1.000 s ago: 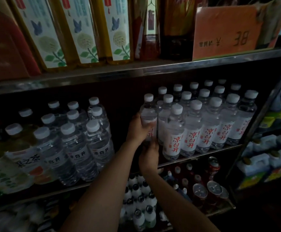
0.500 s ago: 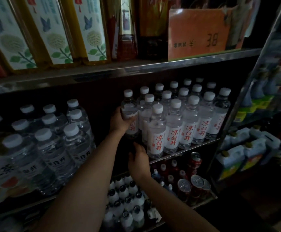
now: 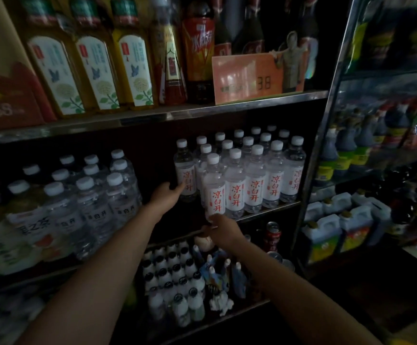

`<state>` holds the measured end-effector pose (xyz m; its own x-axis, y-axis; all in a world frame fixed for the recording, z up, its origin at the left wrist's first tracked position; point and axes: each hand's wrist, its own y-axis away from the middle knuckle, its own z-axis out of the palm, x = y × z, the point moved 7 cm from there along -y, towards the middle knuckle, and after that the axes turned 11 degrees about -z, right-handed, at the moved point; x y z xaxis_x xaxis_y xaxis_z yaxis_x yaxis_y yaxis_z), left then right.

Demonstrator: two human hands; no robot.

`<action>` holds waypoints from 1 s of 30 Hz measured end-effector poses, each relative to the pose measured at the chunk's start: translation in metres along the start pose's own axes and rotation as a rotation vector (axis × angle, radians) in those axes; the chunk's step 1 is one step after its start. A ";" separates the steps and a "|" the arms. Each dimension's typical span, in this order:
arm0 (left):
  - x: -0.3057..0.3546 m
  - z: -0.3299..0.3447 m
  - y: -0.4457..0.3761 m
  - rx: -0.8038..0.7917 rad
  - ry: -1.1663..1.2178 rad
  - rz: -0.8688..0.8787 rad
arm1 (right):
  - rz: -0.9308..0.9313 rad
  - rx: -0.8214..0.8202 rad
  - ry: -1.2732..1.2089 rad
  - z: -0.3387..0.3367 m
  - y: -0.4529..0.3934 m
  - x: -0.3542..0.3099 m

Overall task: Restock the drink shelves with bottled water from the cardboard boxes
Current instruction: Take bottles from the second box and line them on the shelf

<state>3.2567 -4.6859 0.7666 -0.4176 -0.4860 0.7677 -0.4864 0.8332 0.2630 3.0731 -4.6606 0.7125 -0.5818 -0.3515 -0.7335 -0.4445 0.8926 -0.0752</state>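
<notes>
Several white-capped water bottles with red-lettered labels stand in rows on the right half of the middle shelf (image 3: 274, 208). My left hand (image 3: 165, 196) holds the leftmost bottle (image 3: 184, 168) low on its label, thumb on its left side and fingers across the front. Just right of it, my right hand (image 3: 225, 231) curls its fingertips around the base of the front-row bottle (image 3: 214, 188) at the shelf's front edge. Both bottles stand upright. No cardboard box is in view.
Clear water bottles (image 3: 90, 202) fill the left of the same shelf, with a dark gap between the two groups. Tall yellow bottles and an orange price card (image 3: 247, 78) sit on the shelf above. Small bottles and cans are below. A second rack (image 3: 331, 115) stands at right.
The view has tilted up and drawn back. My left hand has slid lower on the leftmost bottle, and my right hand has moved right, to the base of the front-row bottle.
</notes>
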 end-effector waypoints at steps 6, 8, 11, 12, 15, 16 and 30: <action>-0.010 0.003 0.078 0.126 -0.268 0.227 | -0.112 0.075 0.079 -0.050 0.047 0.001; -0.008 0.007 0.108 0.187 -0.343 0.294 | -0.119 0.126 0.125 -0.065 0.070 0.005; -0.010 0.020 0.145 0.201 -0.434 0.344 | -0.089 0.186 0.185 -0.083 0.110 0.012; -0.012 0.026 0.155 0.184 -0.450 0.353 | -0.079 0.206 0.207 -0.089 0.124 0.015; -0.018 0.046 0.192 0.140 -0.483 0.412 | 0.001 0.258 0.246 -0.104 0.172 0.026; -0.021 0.053 0.205 0.124 -0.488 0.431 | 0.028 0.275 0.248 -0.108 0.189 0.031; -0.091 0.153 0.384 -0.134 -0.539 0.414 | 0.280 0.499 0.400 -0.126 0.445 0.070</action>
<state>2.9901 -4.3622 0.7081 -0.8884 -0.1548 0.4321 -0.1197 0.9870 0.1075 2.7486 -4.3238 0.7129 -0.8776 -0.0806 -0.4726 0.0693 0.9541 -0.2914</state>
